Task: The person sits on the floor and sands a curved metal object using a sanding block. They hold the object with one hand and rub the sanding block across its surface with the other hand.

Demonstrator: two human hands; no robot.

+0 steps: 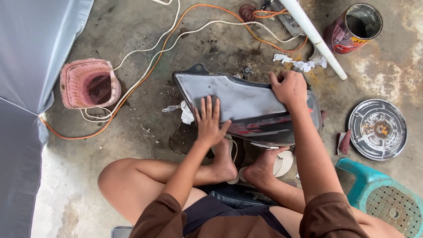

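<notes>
The grey curved plastic panel (246, 103) lies in the middle. The pink woven plastic basket (88, 83) sits at nine o'clock, the round silver metal lid (376, 128) at three, the rusty open metal can (354, 27) at one.

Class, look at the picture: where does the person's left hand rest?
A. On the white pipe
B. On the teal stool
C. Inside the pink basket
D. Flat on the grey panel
D: the left hand lies flat, fingers spread, on the grey panel, while the right hand grips the panel's upper edge.
</notes>
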